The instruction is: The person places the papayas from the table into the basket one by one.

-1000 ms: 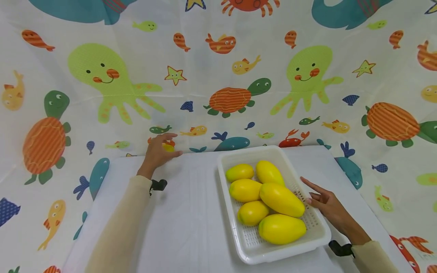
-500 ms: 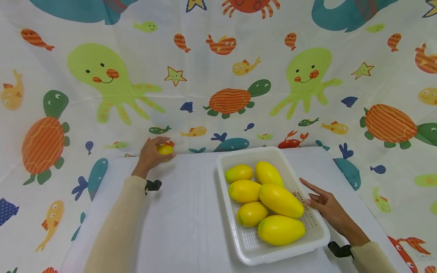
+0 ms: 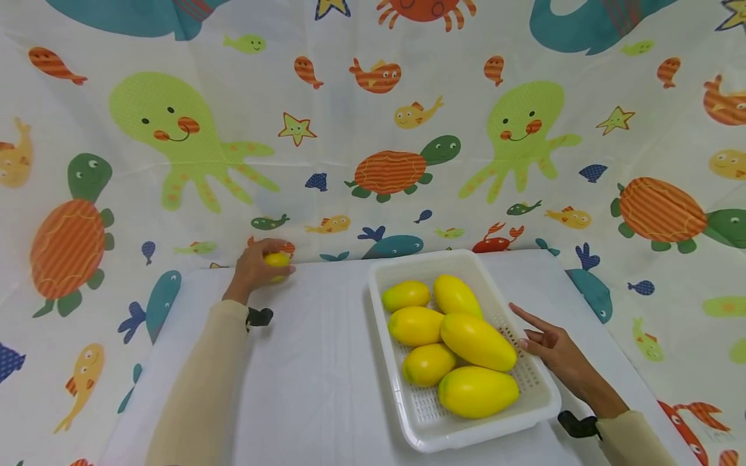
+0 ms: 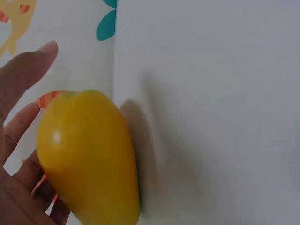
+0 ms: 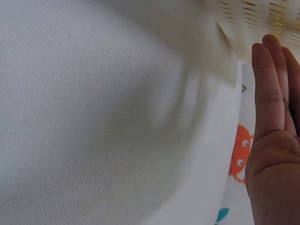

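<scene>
At the table's far left edge, my left hand (image 3: 254, 270) has its fingers and thumb around a yellow mango (image 3: 277, 261), partly hidden by the hand. In the left wrist view the mango (image 4: 89, 154) lies against the curled fingers, while one digit extends beyond its top end. My right hand (image 3: 561, 353) rests at the right rim of a white plastic basket (image 3: 408, 427), index finger pointing along it. In the right wrist view, that hand's straight fingers (image 5: 269, 89) are right at the slotted basket wall. Several yellow mangoes (image 3: 478, 391) lie in the basket.
A white cloth covers the table (image 3: 315, 362). Behind and around it hangs a curtain (image 3: 361, 123) printed with sea animals, close to the table's far edge. Each wrist wears a small black camera mount (image 3: 259, 317).
My left hand has come in around the mango and drawn slightly left and toward me, the mango moving with it. The right hand and basket stay in place.
</scene>
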Tool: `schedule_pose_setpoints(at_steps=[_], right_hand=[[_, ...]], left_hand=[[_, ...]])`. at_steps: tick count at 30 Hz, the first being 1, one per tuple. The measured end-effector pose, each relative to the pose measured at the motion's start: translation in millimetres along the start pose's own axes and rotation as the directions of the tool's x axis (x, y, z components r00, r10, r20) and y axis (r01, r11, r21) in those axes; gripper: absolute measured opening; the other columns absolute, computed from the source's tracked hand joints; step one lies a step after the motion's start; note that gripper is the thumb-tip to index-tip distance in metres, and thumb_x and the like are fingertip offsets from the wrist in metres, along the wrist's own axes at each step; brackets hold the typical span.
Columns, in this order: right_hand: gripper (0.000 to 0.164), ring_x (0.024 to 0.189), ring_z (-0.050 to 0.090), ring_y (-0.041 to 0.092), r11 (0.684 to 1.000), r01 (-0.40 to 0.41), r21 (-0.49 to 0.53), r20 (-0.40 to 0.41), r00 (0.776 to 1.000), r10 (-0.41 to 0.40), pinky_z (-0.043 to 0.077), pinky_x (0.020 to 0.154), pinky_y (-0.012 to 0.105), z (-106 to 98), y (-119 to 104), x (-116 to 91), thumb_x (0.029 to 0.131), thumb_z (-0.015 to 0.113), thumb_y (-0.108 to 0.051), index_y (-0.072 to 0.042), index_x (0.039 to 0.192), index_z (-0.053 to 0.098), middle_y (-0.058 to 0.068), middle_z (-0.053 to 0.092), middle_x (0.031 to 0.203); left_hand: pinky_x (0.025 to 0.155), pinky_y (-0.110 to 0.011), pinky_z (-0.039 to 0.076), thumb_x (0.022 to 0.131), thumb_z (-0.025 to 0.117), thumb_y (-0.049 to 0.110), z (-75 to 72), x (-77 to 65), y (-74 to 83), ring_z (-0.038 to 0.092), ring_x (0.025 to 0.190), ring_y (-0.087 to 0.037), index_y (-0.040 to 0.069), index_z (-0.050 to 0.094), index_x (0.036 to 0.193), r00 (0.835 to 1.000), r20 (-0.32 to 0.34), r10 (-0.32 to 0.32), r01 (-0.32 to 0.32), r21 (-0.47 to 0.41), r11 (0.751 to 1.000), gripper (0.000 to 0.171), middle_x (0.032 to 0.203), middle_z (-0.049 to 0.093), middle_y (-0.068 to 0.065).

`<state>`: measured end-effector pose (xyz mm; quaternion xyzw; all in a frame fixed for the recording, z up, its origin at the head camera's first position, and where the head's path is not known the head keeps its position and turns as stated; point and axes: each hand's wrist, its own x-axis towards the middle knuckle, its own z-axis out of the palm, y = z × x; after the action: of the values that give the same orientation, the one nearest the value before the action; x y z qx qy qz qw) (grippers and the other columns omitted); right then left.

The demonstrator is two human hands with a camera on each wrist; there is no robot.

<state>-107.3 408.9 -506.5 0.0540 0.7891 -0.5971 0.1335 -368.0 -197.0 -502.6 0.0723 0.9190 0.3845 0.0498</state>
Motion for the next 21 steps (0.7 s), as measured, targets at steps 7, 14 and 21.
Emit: schedule_pose_setpoints(at_steps=[7,14,21], right_hand=[[0.071,0.113,0.077,0.013,1.000,0.017,0.006,0.007,1.000,-0.017,0.065,0.088,0.048,-2,2,2,0.108,0.062,-0.024,-0.038,0.169,0.027,-0.014,0.073,0.136],[0.071,0.113,0.077,0.012,1.000,0.017,0.002,0.002,1.000,-0.017,0.065,0.087,0.049,-2,1,1,0.108,0.062,-0.025,-0.038,0.169,0.026,-0.013,0.074,0.135],[0.071,0.113,0.077,0.012,1.000,0.012,0.002,0.000,1.000,-0.012,0.065,0.087,0.049,0,1,2,0.108,0.063,-0.026,-0.038,0.168,0.027,-0.014,0.074,0.135]], left_hand=[[0.120,-0.063,0.039,0.088,0.088,0.036,13.4,-11.0,-10.0,0.050,0.132,-0.041,0.010,0.057,0.148,0.998,0.049,0.034,-0.033,-0.017,0.999,0.072,0.151,0.057,-0.021],[0.121,-0.063,0.038,0.089,0.087,0.032,17.6,-22.7,-7.4,0.047,0.137,-0.040,0.013,0.059,0.149,0.996,0.067,0.054,-0.053,-0.019,0.998,0.069,0.153,0.056,-0.016],[0.118,-0.063,0.041,0.089,0.086,0.032,27.3,-38.3,-5.0,0.049,0.136,-0.039,0.015,0.065,0.142,0.995,0.064,0.078,-0.075,-0.050,0.996,0.059,0.148,0.060,-0.014]])
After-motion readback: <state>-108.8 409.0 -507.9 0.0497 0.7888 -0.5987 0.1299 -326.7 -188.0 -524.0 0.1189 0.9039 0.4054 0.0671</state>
